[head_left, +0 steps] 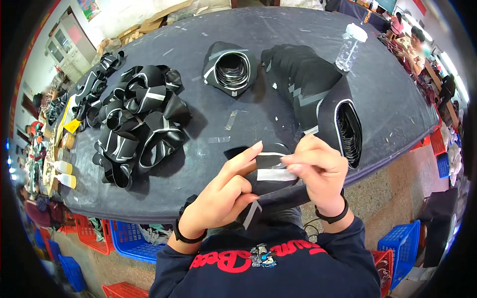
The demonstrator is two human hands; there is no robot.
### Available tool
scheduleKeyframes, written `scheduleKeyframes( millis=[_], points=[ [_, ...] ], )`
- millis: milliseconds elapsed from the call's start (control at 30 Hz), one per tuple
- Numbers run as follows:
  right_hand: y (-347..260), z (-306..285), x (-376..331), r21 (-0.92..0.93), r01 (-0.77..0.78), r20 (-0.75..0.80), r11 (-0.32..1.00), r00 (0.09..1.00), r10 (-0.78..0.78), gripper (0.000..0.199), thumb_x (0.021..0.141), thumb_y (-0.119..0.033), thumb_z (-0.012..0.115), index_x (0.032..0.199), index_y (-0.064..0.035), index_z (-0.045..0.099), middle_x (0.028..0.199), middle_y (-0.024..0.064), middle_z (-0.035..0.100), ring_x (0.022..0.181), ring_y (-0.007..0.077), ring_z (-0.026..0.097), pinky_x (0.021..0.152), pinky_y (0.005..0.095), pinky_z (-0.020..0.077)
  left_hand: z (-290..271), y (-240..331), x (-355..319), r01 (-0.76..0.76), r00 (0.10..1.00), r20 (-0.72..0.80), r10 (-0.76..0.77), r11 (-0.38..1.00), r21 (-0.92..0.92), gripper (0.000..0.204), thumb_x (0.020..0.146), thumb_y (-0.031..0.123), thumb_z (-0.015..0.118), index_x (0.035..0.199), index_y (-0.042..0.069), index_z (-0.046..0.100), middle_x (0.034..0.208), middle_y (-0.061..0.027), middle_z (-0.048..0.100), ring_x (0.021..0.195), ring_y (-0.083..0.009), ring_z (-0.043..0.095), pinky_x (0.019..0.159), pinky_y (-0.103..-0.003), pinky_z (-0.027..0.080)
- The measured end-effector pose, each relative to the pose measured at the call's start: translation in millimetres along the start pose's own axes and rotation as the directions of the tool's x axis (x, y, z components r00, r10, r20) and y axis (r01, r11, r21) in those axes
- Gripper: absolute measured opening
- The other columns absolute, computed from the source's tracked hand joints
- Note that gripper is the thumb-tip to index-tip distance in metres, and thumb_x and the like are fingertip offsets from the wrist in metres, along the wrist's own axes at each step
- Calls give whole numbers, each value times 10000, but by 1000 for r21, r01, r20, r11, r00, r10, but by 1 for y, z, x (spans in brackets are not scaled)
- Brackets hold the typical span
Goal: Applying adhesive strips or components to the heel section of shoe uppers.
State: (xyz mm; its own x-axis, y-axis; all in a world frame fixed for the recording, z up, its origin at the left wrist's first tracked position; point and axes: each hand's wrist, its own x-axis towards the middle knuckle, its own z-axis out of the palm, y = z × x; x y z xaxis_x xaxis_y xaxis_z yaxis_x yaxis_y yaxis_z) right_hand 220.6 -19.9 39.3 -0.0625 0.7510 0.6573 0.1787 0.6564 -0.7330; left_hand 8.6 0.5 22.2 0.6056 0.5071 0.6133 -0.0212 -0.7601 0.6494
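Fingers [293, 166] of the right hand [320, 176] pinched one end of a white tape strip [276, 174] against a black band [271, 171], while the left hand [223, 193] closed around the band from the other side, its forefinger stretched along the top edge. The band sat in the air just off the near edge of the table [258, 114], between both hands, with a loose tail of tape [252, 213] hanging below the left fingers.

Doing this well likely called for keeping the band flat and taut under the strip, so that the tape lay square across the seam without wrinkles. The left grip looked like the anchor; the right fingers probably needed to press from the held end outward and smooth as they went. A slack band or a skewed start would probably have left the strip crooked, and the hanging tail could have stuck to itself or to the sleeve.

Toward the left edge lay a heap of looped bands [141, 126]. A long row of stacked bands [318, 102] ran from the middle to the right near edge, with a smaller roll [230, 68] behind. A clear bottle [350, 47] stood near the far right edge.
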Motion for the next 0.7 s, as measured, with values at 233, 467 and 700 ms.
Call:
scheduleKeyframes(
  millis=[233, 467, 700],
  points=[
    [17, -65, -9, 486, 6, 382, 874, 898, -219, 245, 689, 3, 672, 933, -18, 675, 943, 176, 665, 779, 265, 627, 705, 341, 488, 1, -13, -13, 252, 867, -460, -191, 965, 75, 106, 902, 17, 445, 797, 0, 433, 1376, -276, 347, 1228, -327, 430, 1003, -426, 376],
    [13, -45, -21, -470, -195, 337, 861, 862, 380, 780, 663, -240, 788, 1316, -10, 430, 1201, 159, 562, 1091, 302, 532, 952, 373, 402, 17, -6, -6, 231, 731, -636, -246, 967, -109, 160, 933, 65, 427, 780, 23, 446, 1405, -239, 339, 1118, -199, 470, 994, -349, 337],
    [15, 16, -7, 496, -581, 292, 645, 811, 506, 341, 881, -67, 577, 1205, 17, 514, 1059, 86, 618, 961, 99, 545, 843, 272, 447, 26, -11, -12, 438, 687, -625, -370, 898, -50, 400, 748, 36, 639, 1103, 19, 456, 1356, -215, 354, 1189, -248, 434, 857, -316, 421]
  ],
)
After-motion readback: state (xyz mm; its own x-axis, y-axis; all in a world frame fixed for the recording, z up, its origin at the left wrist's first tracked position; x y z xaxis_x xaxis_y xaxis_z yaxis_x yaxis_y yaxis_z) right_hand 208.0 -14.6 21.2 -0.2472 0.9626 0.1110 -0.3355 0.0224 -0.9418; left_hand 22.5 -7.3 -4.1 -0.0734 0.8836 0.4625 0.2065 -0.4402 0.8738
